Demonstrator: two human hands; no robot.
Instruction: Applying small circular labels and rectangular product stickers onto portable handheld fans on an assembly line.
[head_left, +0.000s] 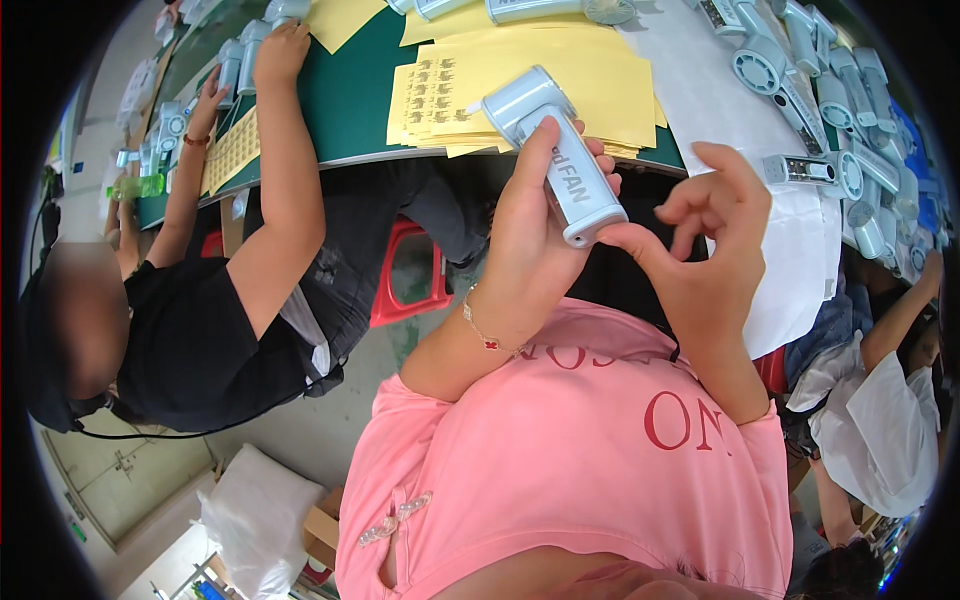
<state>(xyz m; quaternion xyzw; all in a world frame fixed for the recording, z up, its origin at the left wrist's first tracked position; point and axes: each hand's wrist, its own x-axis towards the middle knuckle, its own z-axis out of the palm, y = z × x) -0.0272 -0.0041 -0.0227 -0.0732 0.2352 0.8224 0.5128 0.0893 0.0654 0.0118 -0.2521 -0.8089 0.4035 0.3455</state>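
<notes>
A pink shirt [560,430] lies nearest the camera. The left hand [530,205] grips the fan [578,180] by its handle, at the table [350,105] edge, blocking part of the yellow sheets [610,65]. The right hand [715,225], thumb at the fan's base, has a wide finger gap. Other fans [757,68] crowd the right; a co-worker [215,350] and red stool [382,292] occupy the left.

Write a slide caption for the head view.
Left hand gripping a glossy pale-blue handheld fan, right hand at its base.
</notes>
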